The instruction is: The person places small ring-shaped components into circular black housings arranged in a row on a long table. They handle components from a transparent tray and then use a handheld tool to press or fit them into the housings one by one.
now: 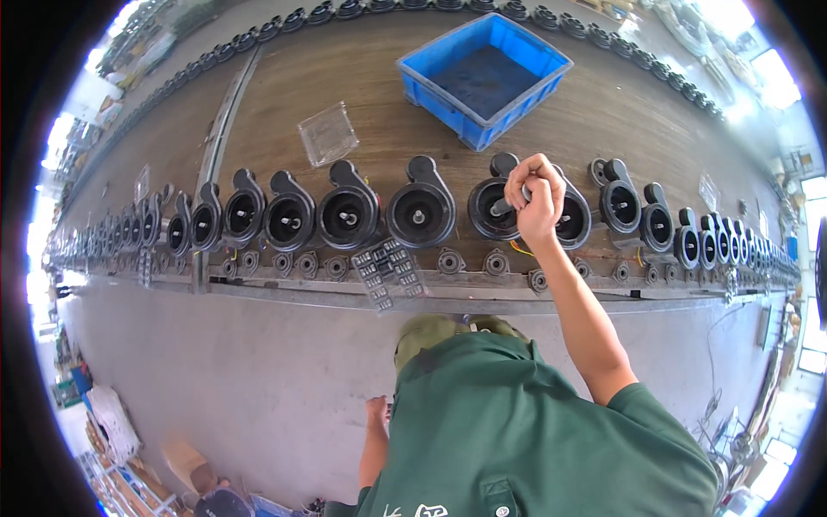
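The right hand (538, 196) grasps a grey cylinder (500, 208) at a black cup (489, 227). It looks stiff, best held around its sides. Left hand (376, 407): cannot tell.

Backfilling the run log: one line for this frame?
right hand: holds grey cylindrical piece at black housing | left hand: low beside body, contents unclear | blue bin: beyond housing

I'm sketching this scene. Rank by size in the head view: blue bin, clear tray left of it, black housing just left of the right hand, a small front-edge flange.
1. Blue bin
2. Black housing, partly hidden by the right hand
3. Clear tray
4. Small flange
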Tool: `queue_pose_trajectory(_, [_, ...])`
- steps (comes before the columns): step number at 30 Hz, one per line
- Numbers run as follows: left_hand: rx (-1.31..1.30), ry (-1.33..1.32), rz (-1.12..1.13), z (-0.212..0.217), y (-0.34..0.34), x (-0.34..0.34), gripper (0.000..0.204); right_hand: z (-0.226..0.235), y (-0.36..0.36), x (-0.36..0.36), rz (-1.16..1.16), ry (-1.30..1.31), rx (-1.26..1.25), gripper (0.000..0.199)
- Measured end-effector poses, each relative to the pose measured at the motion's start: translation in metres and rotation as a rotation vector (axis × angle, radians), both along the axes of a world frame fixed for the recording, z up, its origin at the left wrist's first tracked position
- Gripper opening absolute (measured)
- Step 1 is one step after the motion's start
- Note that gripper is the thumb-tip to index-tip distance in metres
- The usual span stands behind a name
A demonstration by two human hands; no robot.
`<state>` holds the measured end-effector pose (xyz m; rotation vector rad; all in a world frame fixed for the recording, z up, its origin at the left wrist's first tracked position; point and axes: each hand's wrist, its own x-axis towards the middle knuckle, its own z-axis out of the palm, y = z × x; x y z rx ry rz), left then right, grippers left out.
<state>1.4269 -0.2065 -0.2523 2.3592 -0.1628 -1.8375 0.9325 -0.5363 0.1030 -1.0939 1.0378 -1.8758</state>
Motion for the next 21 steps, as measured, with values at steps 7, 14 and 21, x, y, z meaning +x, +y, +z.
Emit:
queue_pose_trajectory(7, [-0.260,0.064,-0.139,0.007,-0.157,-0.027,0.028,-0.052,-0.003,-0.006,-0.038,0.043,0.126,0.015])
queue_pose_trajectory(14, [-0.470,0.065,-0.251,0.031,-0.228,-0.077,0.021,-0.073,-0.010,-0.008,-0.044,0.192,0.122,0.018])
queue_pose_trajectory(21, [-0.323,0.044,-0.301,0.012,-0.169,-0.084,0.018,-0.060,-0.014,-0.008,0.020,0.251,0.185,0.016])
